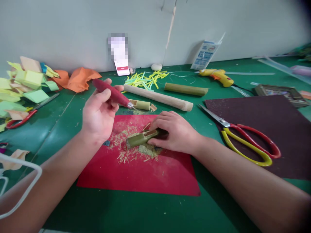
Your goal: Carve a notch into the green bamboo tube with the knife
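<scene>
Your left hand (98,111) pinches a red-handled awl (111,92) between thumb and fingers, its metal tip angled down and to the right, apart from the bamboo. Your right hand (173,131) has its grip closed around one end of a notched bamboo tube (138,140), which lies tilted below and to the right of your left grip, over a red sheet (138,176). Shavings (123,156) are scattered around the tube's free end.

Beyond your right grip, a short cut bamboo piece (143,105), a pale wooden stick (157,97) and a green bamboo length (186,89) lie on the green surface (116,212). To the right of that grip, open scissors (227,124) with red and yellow handles rest partly on a dark sheet (289,136); a yellow glue gun (218,77) lies farther back. Beyond your left grip, a phone (121,56) leans against the wall (73,32).
</scene>
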{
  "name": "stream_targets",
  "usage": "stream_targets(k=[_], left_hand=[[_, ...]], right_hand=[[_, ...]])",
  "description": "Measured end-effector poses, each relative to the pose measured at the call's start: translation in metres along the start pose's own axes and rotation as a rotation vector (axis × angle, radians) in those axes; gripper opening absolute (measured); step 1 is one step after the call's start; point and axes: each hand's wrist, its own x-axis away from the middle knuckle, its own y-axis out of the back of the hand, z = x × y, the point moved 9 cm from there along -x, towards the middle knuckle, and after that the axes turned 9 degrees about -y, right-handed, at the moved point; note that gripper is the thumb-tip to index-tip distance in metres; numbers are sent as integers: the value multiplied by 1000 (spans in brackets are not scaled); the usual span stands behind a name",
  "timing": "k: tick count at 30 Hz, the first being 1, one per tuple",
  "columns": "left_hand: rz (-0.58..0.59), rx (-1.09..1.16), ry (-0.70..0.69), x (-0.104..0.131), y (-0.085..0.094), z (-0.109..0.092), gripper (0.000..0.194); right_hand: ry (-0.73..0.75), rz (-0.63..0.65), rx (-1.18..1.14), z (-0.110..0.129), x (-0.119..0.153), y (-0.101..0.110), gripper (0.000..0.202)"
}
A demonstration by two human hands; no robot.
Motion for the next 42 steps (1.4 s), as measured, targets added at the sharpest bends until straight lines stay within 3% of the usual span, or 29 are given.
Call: stream_targets(k=[4,7,12,17,22,27,36,42], left_hand=[[49,-57,-1,12,-7,7,28],[68,-80,-11,18,-10,13,19],[168,-65,-51,19,-18,14,6],[300,-72,36,24,-25,24,9],[353,-65,43,27,-28,27,7],[427,-143,133,30,-30,37,10],[516,-99,165,30,-39,35,7],[570,-89,98,27,-47,32,9]], right_hand=[[-18,8,-5,-1,1,-1,31],[-48,1,28,-1,0,-1,37],[63,41,-23,10,1,-4,34],[86,80,-51,12,3,-3,40],[55,71,-50,6,2,0,39],[75,83,-53,8,1,-4,38],[89,72,-66,11,-1,-7,39],[102,71,-58,11,-3,-10,39]])
